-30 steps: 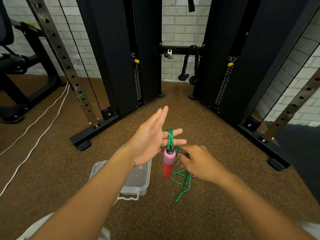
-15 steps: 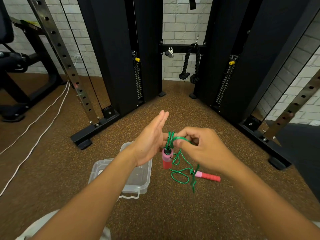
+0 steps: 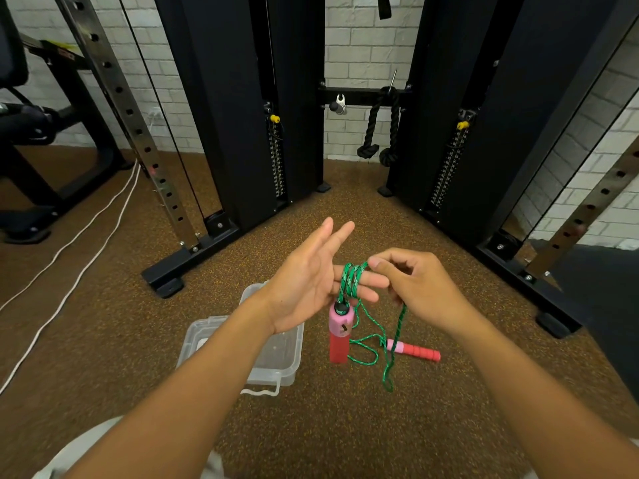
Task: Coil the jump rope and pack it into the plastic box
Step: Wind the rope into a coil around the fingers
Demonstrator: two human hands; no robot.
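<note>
Rope winding around the fingers of the left hand, with the box waiting below

Left hand is open and flat, and several turns of the green jump rope sit around its two lower fingers; one pink and red handle hangs just under these turns. Right hand pinches the free rope beside the coil. The second handle lies on the floor, right of the hanging handle, with loose rope between them. The plastic box stands open on the floor, left of the hanging handle. I think each new turn should lie flat beside the others, with light and even tension, so the coil stays small enough for the box.
</note>
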